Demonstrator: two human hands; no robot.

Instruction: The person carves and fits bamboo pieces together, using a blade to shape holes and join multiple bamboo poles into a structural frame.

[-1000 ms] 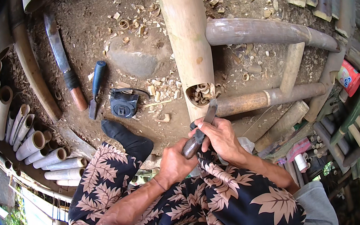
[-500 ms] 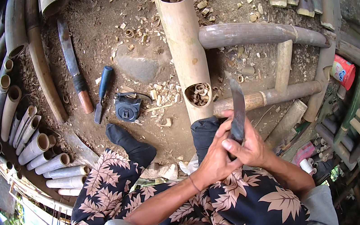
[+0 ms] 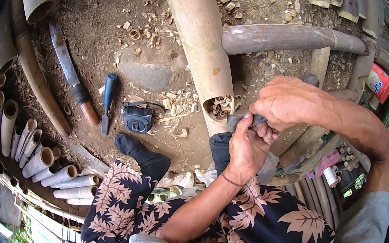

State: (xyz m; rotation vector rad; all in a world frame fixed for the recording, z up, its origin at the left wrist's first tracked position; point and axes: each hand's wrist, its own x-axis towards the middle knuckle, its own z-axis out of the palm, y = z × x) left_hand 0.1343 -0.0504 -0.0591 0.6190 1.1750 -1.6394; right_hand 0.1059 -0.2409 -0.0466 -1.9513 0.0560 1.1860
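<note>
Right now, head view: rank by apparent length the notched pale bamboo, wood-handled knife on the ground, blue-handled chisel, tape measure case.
Longest to shortest:
1. notched pale bamboo, visible part only
2. wood-handled knife
3. blue-handled chisel
4. tape measure case

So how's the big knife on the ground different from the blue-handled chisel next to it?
The big knife is longer than the chisel. The knife's handle is brown with a black wrap, the chisel's blue. The knife's blade points up the picture, the chisel's down. Both lie on the dirt floor.
</note>
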